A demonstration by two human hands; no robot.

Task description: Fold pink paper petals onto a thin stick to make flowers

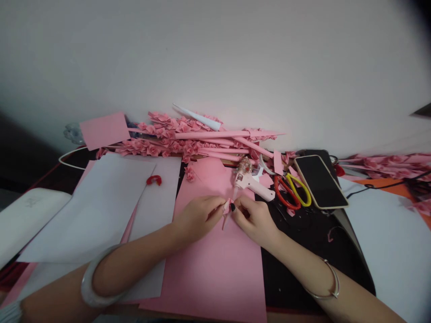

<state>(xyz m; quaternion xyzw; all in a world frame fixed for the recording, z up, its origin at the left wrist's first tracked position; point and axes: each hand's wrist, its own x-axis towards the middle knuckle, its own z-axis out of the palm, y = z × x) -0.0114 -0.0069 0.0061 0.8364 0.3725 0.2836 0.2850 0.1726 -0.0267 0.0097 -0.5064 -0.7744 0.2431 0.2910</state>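
Observation:
My left hand (197, 217) and my right hand (254, 219) meet over a large pink paper sheet (215, 269), and both pinch a small folded pink paper piece (227, 210) between their fingertips. A thin pink strip hangs down from the piece. Just beyond the hands lies a pink-white glue gun (252, 181), its nozzle pointing towards the paper piece.
White sheets (101, 206) with a small red bit (154, 180) lie to the left. Pink paper roses and rolled stems (188, 139) are piled against the wall. Red and yellow scissors (292, 192) and a phone (320, 181) rest to the right on a black mat (303, 251).

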